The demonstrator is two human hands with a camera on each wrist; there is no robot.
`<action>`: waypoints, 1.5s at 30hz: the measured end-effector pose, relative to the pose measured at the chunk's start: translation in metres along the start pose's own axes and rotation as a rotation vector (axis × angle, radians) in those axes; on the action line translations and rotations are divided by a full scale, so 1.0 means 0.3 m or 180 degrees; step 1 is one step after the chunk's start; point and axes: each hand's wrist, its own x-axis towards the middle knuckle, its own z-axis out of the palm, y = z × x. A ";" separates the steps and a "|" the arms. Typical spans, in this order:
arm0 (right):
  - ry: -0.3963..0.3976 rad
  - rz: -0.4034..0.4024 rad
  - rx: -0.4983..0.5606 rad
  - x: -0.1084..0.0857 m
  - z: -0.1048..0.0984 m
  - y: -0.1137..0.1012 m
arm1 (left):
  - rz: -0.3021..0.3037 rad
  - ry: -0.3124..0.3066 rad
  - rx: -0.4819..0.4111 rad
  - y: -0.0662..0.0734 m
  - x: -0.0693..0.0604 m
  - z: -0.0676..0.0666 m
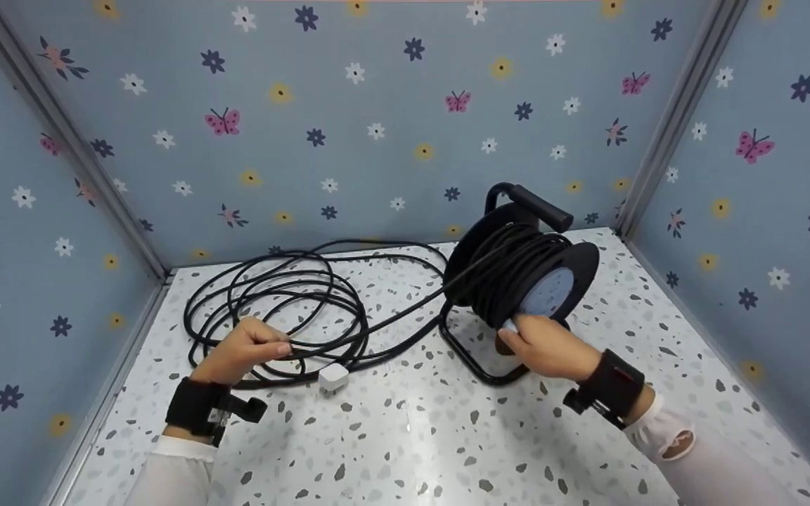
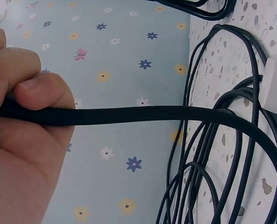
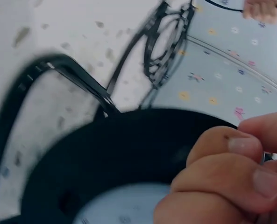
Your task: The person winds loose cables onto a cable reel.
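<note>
A black cable reel (image 1: 517,274) with a blue-grey centre stands at the right on its tubular frame, cable wound on its drum. My right hand (image 1: 553,346) is at the reel's near lower edge; in the right wrist view its fingers (image 3: 217,172) curl at the rim around something small, mostly hidden. My left hand (image 1: 245,350) grips the black cable (image 1: 405,313), which runs up to the drum. Seen from the left wrist, the cable (image 2: 129,115) passes through the curled fingers of the left hand (image 2: 26,116).
Loose cable coils (image 1: 271,288) lie on the speckled tabletop (image 1: 391,450) at the left. A white plug (image 1: 333,377) rests at their near edge. The reel's black carrying handle (image 1: 542,209) rises near the back wall (image 1: 377,91). Flowered panels also stand on both sides.
</note>
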 end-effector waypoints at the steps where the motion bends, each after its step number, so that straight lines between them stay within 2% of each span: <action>1: 0.0011 -0.0021 -0.0037 0.001 -0.016 -0.004 | -0.0040 0.0008 0.0064 0.002 0.000 0.002; 5: 0.0046 -0.0086 -0.0068 0.004 -0.070 -0.011 | -0.0265 0.0019 0.0313 0.001 0.004 0.017; 9: 0.0140 -0.0021 0.0124 0.003 -0.121 -0.011 | -0.0530 0.0134 0.0627 -0.010 0.019 0.041; 13: 0.0307 0.0022 0.0223 0.001 -0.179 0.000 | -0.0821 0.0329 0.0989 -0.019 0.057 0.082; 16: 0.0484 0.0015 0.0201 0.002 -0.220 0.016 | -0.0942 0.0551 0.1141 -0.026 0.095 0.123; 19: 0.0667 0.0047 0.0170 0.005 -0.251 0.041 | -0.0955 0.0780 0.1284 -0.041 0.136 0.166; 23: 0.0869 0.0144 0.0117 0.012 -0.279 0.087 | -0.0844 0.1094 0.1466 -0.075 0.193 0.218; 27: 0.1088 0.0218 0.0054 0.024 -0.294 0.146 | -0.0581 0.1371 0.1661 -0.115 0.253 0.263; 29: 0.1156 0.0258 0.0054 0.029 -0.298 0.177 | -0.0400 0.1423 0.1776 -0.131 0.282 0.284; 32: 0.1186 0.0344 0.0070 0.036 -0.296 0.227 | -0.0151 0.1369 0.1994 -0.147 0.317 0.314; 35: 0.1125 0.0463 0.0077 0.040 -0.289 0.279 | -0.0091 0.1094 0.2191 -0.153 0.344 0.343; 40: 0.0945 0.0719 0.0019 0.040 -0.260 0.369 | -0.0299 0.0482 0.2413 -0.154 0.406 0.400; 45: 0.0847 0.0870 -0.0054 0.037 -0.202 0.434 | -0.0493 0.0212 0.2534 -0.162 0.488 0.460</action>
